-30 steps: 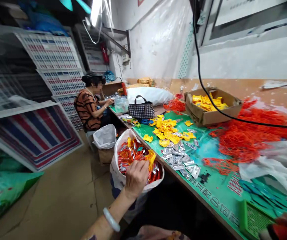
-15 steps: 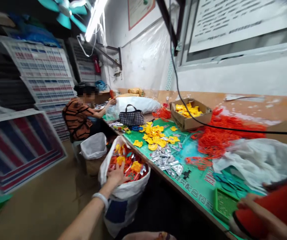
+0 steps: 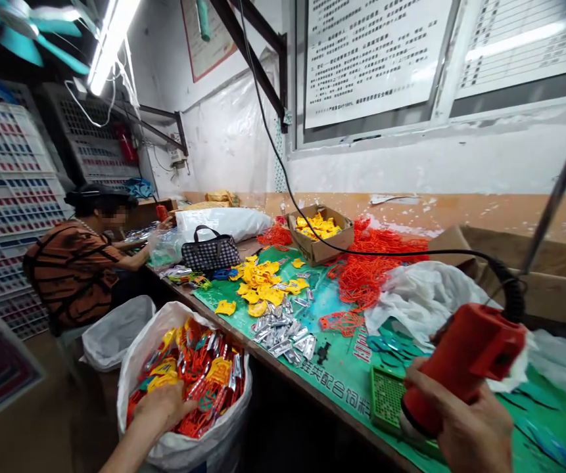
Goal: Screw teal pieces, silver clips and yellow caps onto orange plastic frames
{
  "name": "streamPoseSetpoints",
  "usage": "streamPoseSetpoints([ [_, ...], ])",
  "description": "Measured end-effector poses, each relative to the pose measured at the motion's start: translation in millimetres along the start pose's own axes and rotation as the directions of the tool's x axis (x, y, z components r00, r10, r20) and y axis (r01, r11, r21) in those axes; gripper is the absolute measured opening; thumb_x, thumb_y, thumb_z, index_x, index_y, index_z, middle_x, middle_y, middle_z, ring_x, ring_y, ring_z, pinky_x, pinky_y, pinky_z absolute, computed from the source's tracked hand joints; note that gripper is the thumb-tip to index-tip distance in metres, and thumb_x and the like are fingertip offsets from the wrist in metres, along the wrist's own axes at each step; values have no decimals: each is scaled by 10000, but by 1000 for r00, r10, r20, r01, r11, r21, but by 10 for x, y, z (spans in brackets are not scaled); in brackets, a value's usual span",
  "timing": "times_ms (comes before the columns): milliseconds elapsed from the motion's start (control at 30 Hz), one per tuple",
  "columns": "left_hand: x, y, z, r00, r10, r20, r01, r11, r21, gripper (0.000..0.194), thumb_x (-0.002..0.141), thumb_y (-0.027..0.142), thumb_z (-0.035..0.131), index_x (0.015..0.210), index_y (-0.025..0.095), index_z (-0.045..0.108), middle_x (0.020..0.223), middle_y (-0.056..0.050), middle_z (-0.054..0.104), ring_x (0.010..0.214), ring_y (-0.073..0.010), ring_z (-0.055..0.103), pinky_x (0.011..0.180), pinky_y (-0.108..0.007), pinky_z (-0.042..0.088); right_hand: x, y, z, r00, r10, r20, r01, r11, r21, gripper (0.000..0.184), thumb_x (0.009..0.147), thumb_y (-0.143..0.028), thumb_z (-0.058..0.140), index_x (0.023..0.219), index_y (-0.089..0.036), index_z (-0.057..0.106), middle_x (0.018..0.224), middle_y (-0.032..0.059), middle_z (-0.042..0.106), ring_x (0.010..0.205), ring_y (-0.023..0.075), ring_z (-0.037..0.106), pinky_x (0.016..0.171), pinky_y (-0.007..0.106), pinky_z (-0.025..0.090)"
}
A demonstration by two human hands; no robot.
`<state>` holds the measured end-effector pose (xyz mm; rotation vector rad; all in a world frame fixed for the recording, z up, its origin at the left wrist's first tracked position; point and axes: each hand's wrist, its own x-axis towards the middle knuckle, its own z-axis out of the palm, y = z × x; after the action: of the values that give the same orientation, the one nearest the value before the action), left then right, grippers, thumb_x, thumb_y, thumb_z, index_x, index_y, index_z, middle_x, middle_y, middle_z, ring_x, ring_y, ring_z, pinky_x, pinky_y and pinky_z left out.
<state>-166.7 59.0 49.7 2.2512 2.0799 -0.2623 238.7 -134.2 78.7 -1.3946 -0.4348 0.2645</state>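
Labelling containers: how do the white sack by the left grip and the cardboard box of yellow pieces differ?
The white sack is soft-walled; the cardboard box is brown and stiffer.
The sack shows mixed red, yellow and silver pieces; the box shows only yellow ones.
The sack stands beside the table, left grip at its mouth; the box sits on it.
Both are open-topped and hold yellow pieces.

Left hand (image 3: 160, 406): first pinching a yellow piece above the white sack (image 3: 198, 453), now low against the sack's near-side contents (image 3: 198, 381).
Red tool (image 3: 467, 358): tipped more upright, well right of the sack, right hand (image 3: 474, 424) now plainly visible.
Second notice (image 3: 519, 46): newly in view, beyond the sack, rightward.
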Motion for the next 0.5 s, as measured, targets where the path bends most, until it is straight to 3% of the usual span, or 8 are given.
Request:
streamPoseSetpoints([
  [100,-5,264,-264,996,73,-48,-70,996,50,357,858,380,487,1016,139,698,979,-218,735,968,-397,678,783,-505,496,62,-46,-16,1000,7,28,-7,1000,-5,531,485,-435,846,862,-104,671,688,53,668,530,179,567,463,295,455],
  [200,124,710,-538,958,252,-135,-248,968,48,340,928,394,406,1068,223,664,1023,-138,729,1009,-331,664,829,-455,487,133,-99,-27,1000,-7,9,8,999,-33,515,498,-434,843,861,-112,669,693,44,658,542,169,552,470,288,450],
  [300,471,1257,-722,897,400,-188,-399,916,44,287,944,384,450,1098,239,644,1061,-95,706,1058,-261,638,904,-403,473,223,-126,-11,998,-56,-15,56,998,-18,511,499,-443,840,846,-116,658,711,46,652,568,173,552,490,294,444],
  [367,771,1595,-789,867,453,-211,-455,890,40,286,942,377,499,1128,199,622,1103,-89,671,1027,-237,633,896,-427,496,285,-143,3,997,-70,-21,70,997,-20,521,497,-451,836,851,-117,651,726,45,652,585,178,561,505,299,445],
  [500,1233,2085,-827,821,513,-250,-525,851,22,340,909,334,583,1205,167,567,1215,-95,598,1012,-227,618,848,-443,537,393,-194,-16,996,-60,-66,52,991,-119,527,499,-467,820,863,-127,648,709,31,654,589,179,568,531,304,457],
])
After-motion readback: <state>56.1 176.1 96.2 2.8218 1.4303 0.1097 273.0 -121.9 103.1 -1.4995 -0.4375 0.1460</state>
